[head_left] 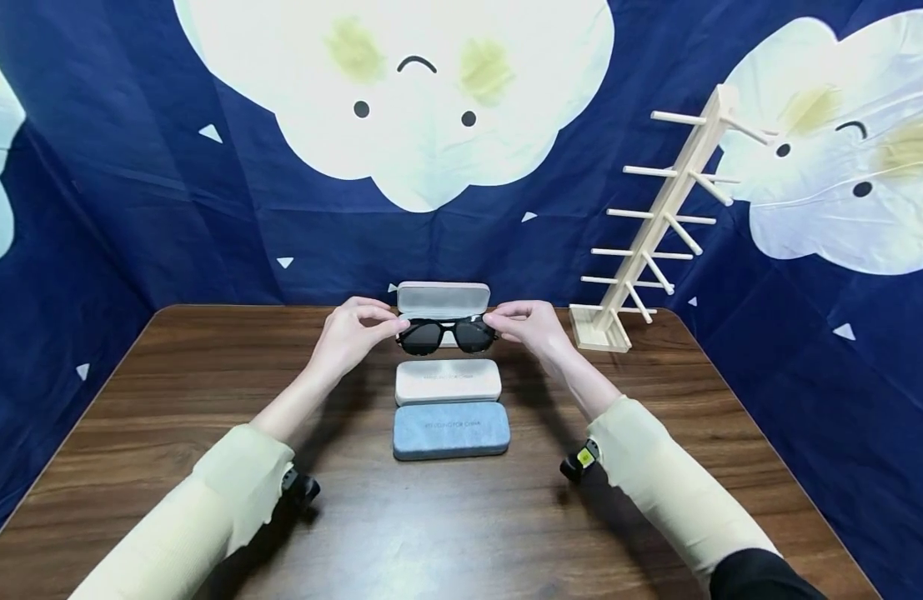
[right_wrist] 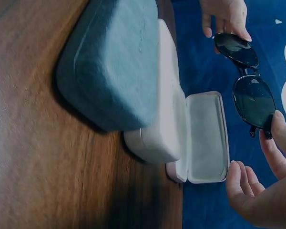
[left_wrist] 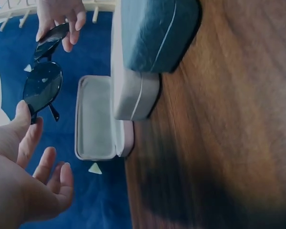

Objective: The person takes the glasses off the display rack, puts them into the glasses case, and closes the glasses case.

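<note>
A pair of black sunglasses [head_left: 423, 337] is held up between both hands, its dark lenses towards me. My left hand [head_left: 353, 333] pinches the left end of the frame between thumb and forefinger. At the other end, my right hand [head_left: 532, 329] pinches the frame the same way. Behind and below the sunglasses stands an open glasses case [head_left: 443, 297] with a pinkish rim and pale grey lining, its lid raised. Both wrist views show the sunglasses [left_wrist: 42, 86] raised above the open case [right_wrist: 207, 138], temples folded in.
A closed white glasses case [head_left: 448, 382] lies in front of the open one. Nearer to me is a closed blue case [head_left: 451, 431]. A wooden rack with pegs [head_left: 649, 225] stands at the back right of the brown table [head_left: 168, 400]. A blue cloud-patterned curtain [head_left: 318, 225] hangs behind.
</note>
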The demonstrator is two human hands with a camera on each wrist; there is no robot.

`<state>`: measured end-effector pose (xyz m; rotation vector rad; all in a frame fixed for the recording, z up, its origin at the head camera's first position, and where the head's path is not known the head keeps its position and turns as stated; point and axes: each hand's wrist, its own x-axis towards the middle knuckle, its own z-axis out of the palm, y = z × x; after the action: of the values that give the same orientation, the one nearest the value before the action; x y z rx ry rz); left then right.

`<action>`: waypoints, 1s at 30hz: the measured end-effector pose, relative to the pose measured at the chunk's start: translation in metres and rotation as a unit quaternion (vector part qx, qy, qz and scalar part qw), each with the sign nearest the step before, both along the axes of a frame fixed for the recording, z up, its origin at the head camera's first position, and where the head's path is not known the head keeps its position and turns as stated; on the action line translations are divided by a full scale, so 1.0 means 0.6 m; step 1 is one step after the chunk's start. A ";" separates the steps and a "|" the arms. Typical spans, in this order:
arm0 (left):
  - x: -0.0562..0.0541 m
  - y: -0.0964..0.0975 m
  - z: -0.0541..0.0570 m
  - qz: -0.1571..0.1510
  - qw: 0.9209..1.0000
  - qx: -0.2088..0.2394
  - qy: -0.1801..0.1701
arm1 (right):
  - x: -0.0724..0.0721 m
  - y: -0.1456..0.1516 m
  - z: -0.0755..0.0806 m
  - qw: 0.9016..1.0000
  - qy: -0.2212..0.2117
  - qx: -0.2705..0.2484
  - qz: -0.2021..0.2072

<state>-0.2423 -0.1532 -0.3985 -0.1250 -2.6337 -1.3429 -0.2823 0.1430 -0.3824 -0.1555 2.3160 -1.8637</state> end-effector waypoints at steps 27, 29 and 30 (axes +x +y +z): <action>-0.085 0.008 -0.040 0.042 0.999 -0.011 -0.003 | -0.089 -0.028 -0.040 0.996 -0.040 0.072 -0.040; -0.092 0.008 -0.045 0.045 0.999 -0.016 -0.004 | -0.093 -0.028 -0.043 0.996 -0.047 0.071 -0.040; -0.095 0.009 -0.047 0.047 0.999 -0.016 -0.003 | -0.096 -0.028 -0.045 0.995 -0.051 0.070 -0.042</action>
<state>-0.2990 -0.1477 -0.4266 -0.0010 -2.6306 -1.2740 -0.3397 0.1261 -0.4092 0.0545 2.4067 -1.6955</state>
